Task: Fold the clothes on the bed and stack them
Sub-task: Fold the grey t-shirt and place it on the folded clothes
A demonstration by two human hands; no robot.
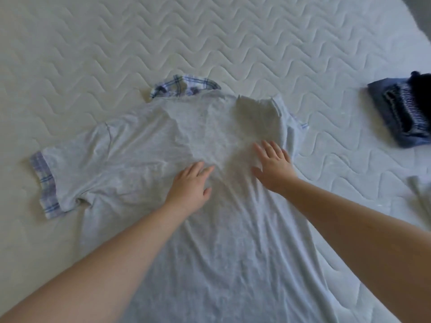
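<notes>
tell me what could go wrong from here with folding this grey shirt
1. The right sleeve is already folded in while the left sleeve lies spread out, so the grey polo shirt may fold lopsided.
2. Wrinkles run under the left hand and right hand; folding now could press them in.
3. The plaid collar looks bunched and might crease.

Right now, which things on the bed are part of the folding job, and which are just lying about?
Part of the job:
- grey polo shirt, spread flat, plaid collar away from the person
- left hand and right hand, fingers straight, pressing on the shirt
- stack of folded dark clothes at the right edge

Just there:
- quilted mattress
- pale object at the right edge, too blurred to identify
</notes>
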